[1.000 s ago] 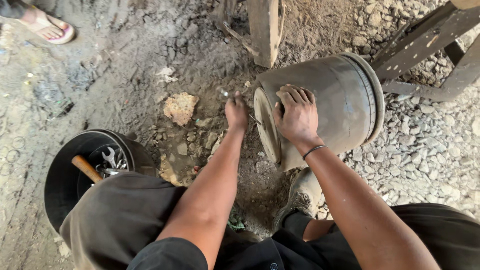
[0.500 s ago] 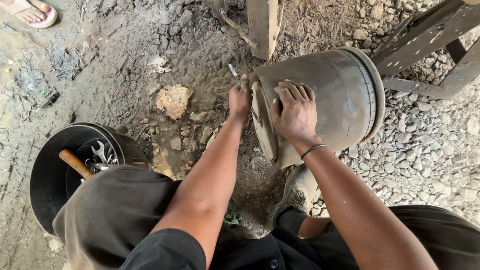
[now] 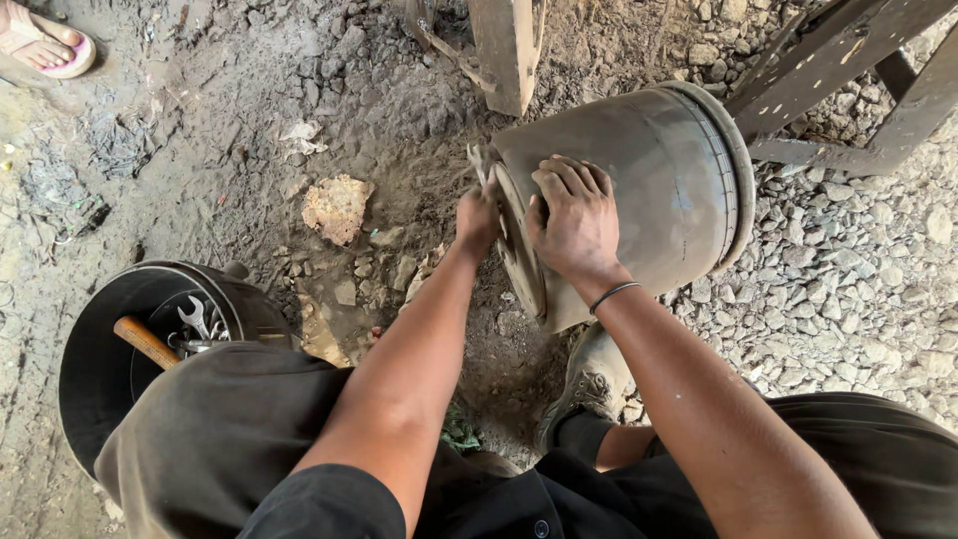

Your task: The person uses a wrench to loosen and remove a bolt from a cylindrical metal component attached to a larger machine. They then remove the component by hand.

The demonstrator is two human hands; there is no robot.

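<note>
1. Drum (image 3: 649, 190): grey-brown cylinder, lying on its side on dirt and gravel, tilted, flat end plate toward the viewer; landmark for all entries below.
2. Right hand (image 3: 574, 220): palm down, fingers spread over the drum's upper near edge, pressed flat on the wall rather than closed around anything; dark band at the wrist.
3. Left hand (image 3: 477, 218): at the drum's left rim, just beside the end plate, fingers curled tightly; a small pale object seems to protrude above the knuckles, identity and grip on it not discernible.
4. Boot (image 3: 589, 379): directly below the drum, toe near its lower edge, worn and dusty.
5. Stone (image 3: 337, 208): flat tan slab, left of the drum, well apart, on bare dirt.
6. Bucket (image 3: 90, 339): black, far lower left of the drum, partly hidden by a knee; holding wrenches (image 3: 200, 321) and a wooden handle (image 3: 145, 341).
7. Post (image 3: 504, 50): wooden, upright, just above the drum's left end.
8. Frame (image 3: 848, 90): rusty metal bars, upper right of the drum, close to its far rim.
9. Sandal (image 3: 45, 45): pink, on another person's foot, far upper left of the drum.
</note>
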